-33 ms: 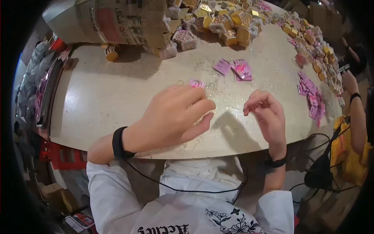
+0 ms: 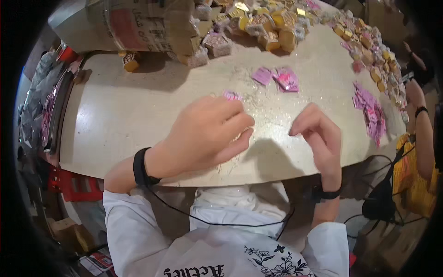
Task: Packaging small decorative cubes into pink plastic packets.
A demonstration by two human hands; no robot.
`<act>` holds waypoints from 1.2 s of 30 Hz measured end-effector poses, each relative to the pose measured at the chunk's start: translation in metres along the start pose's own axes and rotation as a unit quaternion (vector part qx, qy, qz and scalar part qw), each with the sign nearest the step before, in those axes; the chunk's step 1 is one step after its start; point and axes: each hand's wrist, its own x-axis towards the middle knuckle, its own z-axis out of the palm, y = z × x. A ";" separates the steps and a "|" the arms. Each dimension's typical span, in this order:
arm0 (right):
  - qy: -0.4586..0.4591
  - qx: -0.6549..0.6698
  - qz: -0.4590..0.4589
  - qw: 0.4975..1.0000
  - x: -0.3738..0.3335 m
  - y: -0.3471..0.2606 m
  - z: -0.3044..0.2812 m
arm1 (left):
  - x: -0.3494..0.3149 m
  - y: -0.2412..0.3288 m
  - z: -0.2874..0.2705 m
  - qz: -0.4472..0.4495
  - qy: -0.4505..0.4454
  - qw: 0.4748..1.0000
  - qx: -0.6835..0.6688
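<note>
Above the near part of the pale table (image 2: 115, 134), my left hand (image 2: 207, 131) is closed, its back toward me. A thin gold-coloured strand (image 2: 236, 137) shows between its thumb and curled fingers; the rest is hidden. To its right, my right hand (image 2: 319, 136) is held in a pinch, thumb against bent fingers. What the pinch holds, if anything, is too small to make out. Just beyond my left hand lies a small pink card (image 2: 232, 95), partly covered by it. Farther off are a pink packet (image 2: 287, 79) and another pink card (image 2: 262, 76). Fine thin strands lie scattered on the tabletop.
A cardboard box (image 2: 124, 25) lies at the far left, beside a heap of gold and glittery small boxes (image 2: 277, 27) that runs along the far right edge. Pink packets (image 2: 370, 111) are piled at the right. Another person's arm (image 2: 423, 134) is at the far right.
My right hand has turned slightly, its fingers drawn closer together and its wrist a little further right. My left hand has barely moved.
</note>
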 end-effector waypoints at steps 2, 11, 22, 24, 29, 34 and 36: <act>0.014 -0.168 -0.167 0.971 -0.002 -0.041 0.018 | -0.002 0.004 -0.004 -0.016 -0.011 1.000 0.004; -0.120 -0.106 0.038 0.986 -0.004 -0.128 0.039 | -0.003 0.008 0.005 -0.057 -0.038 0.998 -0.005; -0.008 -0.216 0.115 0.969 -0.030 -0.131 0.056 | -0.007 0.022 0.010 -0.081 -0.032 0.996 -0.013; 0.013 -0.237 0.119 0.964 -0.030 -0.131 0.063 | -0.008 0.019 0.008 -0.072 -0.033 0.997 -0.019; 0.041 -0.238 0.029 0.970 -0.020 -0.094 0.066 | 0.008 0.017 0.008 -0.077 0.026 0.991 -0.102; 0.017 -0.025 -0.071 0.997 -0.029 -0.006 0.113 | 0.031 0.005 -0.002 -0.242 0.203 0.915 -0.249; -0.067 0.200 0.094 0.973 -0.035 0.003 0.140 | 0.043 -0.027 0.009 -0.044 0.298 0.835 -0.460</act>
